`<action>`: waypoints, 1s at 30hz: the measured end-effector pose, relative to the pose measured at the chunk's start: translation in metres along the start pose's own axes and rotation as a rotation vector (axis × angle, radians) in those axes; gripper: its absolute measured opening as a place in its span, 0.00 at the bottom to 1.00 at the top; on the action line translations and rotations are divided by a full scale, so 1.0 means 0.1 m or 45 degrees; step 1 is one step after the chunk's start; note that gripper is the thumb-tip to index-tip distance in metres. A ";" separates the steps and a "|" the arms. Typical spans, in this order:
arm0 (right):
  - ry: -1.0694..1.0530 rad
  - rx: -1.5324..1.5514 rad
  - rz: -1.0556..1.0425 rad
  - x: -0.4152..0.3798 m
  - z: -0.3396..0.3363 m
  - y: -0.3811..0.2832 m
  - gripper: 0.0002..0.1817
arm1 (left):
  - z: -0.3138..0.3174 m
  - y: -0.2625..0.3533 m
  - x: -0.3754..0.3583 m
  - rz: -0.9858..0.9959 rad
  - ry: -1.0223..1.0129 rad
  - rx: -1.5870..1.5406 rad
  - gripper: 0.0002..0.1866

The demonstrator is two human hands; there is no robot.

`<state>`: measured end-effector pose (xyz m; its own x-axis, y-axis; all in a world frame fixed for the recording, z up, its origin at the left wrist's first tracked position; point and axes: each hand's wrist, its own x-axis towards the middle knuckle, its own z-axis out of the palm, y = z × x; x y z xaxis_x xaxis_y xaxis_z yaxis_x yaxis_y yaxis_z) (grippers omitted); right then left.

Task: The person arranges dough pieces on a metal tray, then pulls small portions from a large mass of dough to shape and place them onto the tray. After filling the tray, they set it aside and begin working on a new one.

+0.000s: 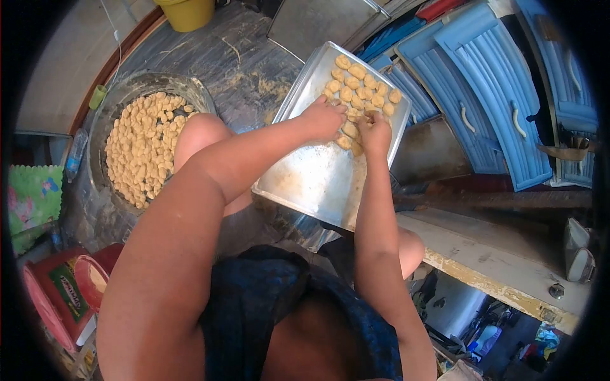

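A metal baking tray (pixel 298 181) lies tilted in front of me, its far half covered with rows of small tan dough pieces (pixel 354 83). My left hand (pixel 323 119) is over the left side of these rows, fingers curled down and closed around a dough piece that they mostly hide. Close beside it, my right hand (pixel 375 132) pinches at a dough piece with thumb and fingertips together. Between and just below the hands, more pieces (pixel 344 141) sit on the tray. The near half of the tray shows bare, shiny metal.
At left on the floor stands a wide round basin (pixel 203 95) heaped with dough pieces (pixel 143 146). A yellow bucket (pixel 186 14) is at the top, red tubs (pixel 60 298) at lower left. Blue cabinet doors (pixel 489 89) and a worn wooden ledge (pixel 489 254) flank the right.
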<state>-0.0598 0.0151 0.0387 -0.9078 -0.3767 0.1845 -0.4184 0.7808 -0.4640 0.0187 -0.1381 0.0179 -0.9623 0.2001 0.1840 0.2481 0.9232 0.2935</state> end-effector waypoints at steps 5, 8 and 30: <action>-0.030 0.010 0.037 -0.07 -0.06 0.20 0.18 | -0.12 0.04 0.04 -0.039 -0.244 -0.033 0.26; 0.009 -0.016 0.021 -0.10 -0.16 0.18 0.17 | 0.01 0.04 0.01 0.053 -0.119 -0.065 0.28; -0.098 0.017 0.096 -0.33 -0.15 0.19 0.09 | 0.03 0.18 -0.01 0.117 -0.116 -0.084 0.28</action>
<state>-0.0383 0.0500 0.0363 -0.9313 -0.3548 0.0820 -0.3482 0.8017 -0.4859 0.0238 -0.1203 0.0205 -0.9407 0.3142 0.1277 0.3391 0.8769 0.3407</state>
